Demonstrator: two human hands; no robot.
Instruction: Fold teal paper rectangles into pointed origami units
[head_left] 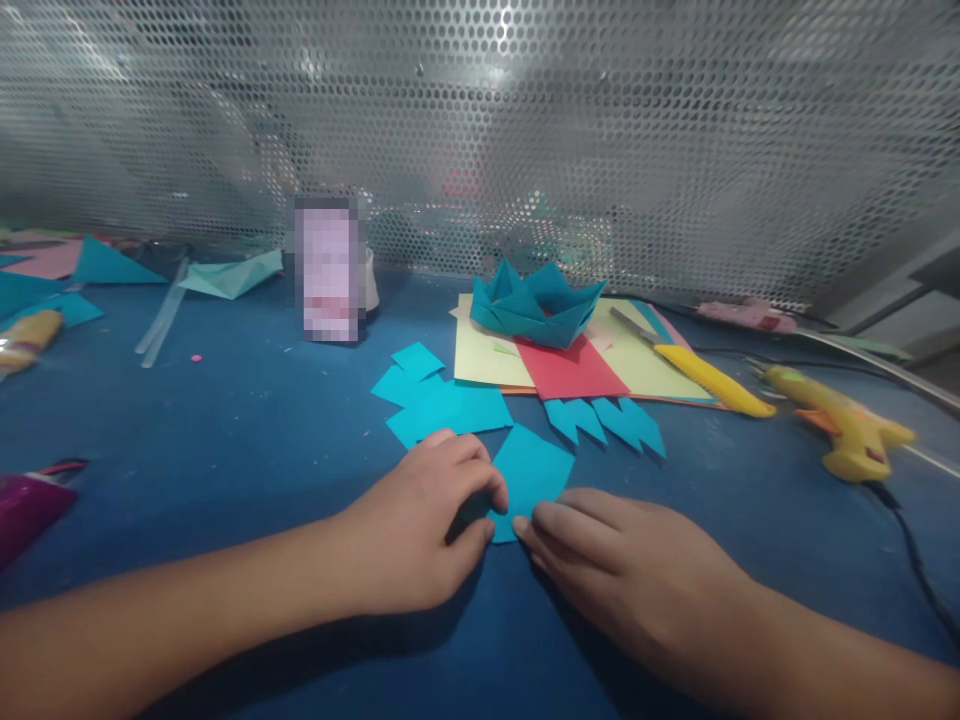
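Observation:
A folded piece of blue paper [534, 472] lies on the table between my hands, its lower end narrowing towards me. My left hand [442, 520] curls over its left side, thumb and index fingertip close together at the edge. On the right, my right hand [626, 560] has its fingers pressed together with the thumb at the paper's lower right edge. Just beyond are several blue paper squares [454, 408], partly overlapping. Notched blue paper pieces [600, 422] stick out from under a red paper sheet [574, 368].
A blue folded paper crown shape [536, 305] stands on stacked coloured sheets [660, 375]. A yellow utility knife [712, 380] rests there, its blade exposed. At right sits a yellow glue gun [844, 420] with a cable. A phone [330, 270] stands before a perforated metal panel [420, 130].

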